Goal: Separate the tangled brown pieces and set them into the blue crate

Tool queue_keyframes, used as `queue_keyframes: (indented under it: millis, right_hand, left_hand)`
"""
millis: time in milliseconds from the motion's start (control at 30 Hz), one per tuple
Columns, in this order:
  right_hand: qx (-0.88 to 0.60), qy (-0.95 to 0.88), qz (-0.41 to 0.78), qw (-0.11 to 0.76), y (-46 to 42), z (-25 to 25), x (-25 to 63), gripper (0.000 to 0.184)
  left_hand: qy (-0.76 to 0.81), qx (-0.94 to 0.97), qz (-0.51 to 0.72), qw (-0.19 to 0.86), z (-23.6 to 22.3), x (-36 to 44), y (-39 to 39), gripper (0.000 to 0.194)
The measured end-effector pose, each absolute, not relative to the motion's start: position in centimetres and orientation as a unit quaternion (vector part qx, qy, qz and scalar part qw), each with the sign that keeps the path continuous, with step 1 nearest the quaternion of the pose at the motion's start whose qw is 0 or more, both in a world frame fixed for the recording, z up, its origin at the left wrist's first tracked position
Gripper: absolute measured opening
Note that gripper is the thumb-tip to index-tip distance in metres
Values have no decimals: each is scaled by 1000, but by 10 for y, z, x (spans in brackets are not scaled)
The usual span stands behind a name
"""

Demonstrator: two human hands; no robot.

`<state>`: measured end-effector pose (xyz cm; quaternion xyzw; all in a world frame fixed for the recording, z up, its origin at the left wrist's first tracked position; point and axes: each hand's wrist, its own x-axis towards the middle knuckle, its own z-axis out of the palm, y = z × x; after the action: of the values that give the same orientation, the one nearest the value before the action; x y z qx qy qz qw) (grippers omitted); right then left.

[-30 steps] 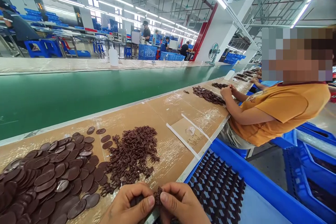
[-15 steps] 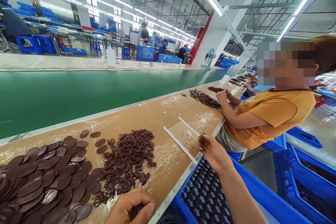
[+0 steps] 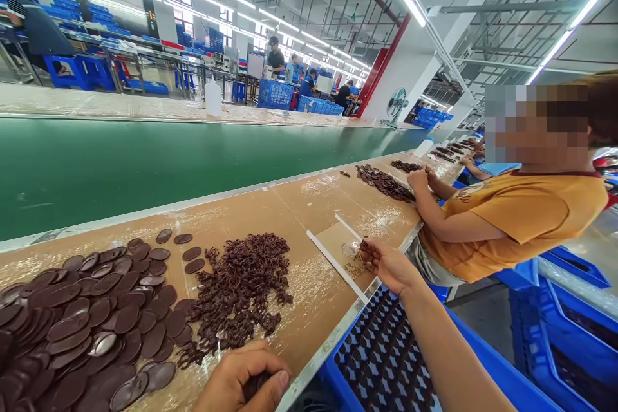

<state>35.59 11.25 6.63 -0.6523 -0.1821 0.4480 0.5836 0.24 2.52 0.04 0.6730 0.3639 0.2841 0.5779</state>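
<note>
My left hand [image 3: 246, 376] is curled closed at the table's front edge, with something dark brown partly showing inside the fingers. Just beyond it lies a heap of small, twisted dark brown pieces [image 3: 251, 277]. My right hand [image 3: 389, 265] is closed in a pinch on a small dark brown piece, mostly covered by the fingers. It hovers beside a small clear round dish [image 3: 351, 249] and scattered tiny gold-coloured bits [image 3: 354, 269], between two white strips on the table. Below my right forearm sits a blue crate [image 3: 333, 370] holding a dark tray [image 3: 381, 354] with rows of shaped cells.
Flat oval dark brown pieces [image 3: 96, 335] are piled at the left. A green conveyor belt [image 3: 193, 154] runs behind the table. A co-worker in a yellow shirt [image 3: 526, 219] works at the right, by more blue crates [image 3: 545, 328]. A white bottle [image 3: 213, 98] stands across the belt.
My right hand has moved slightly left and up, closer to the clear dish. My left hand stays closed at the table edge. The whole view has shifted a little.
</note>
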Motion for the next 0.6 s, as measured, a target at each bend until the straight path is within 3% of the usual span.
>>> queue_keyframes:
  millis: [300, 600]
  right_hand:
    - [-651, -197, 443, 584, 112, 63, 356, 7]
    - [-645, -204, 444, 588, 112, 64, 356, 10]
  left_hand:
    - [333, 702, 279, 564, -11, 4, 27, 47]
    - [357, 703, 264, 556, 7, 1, 26, 41]
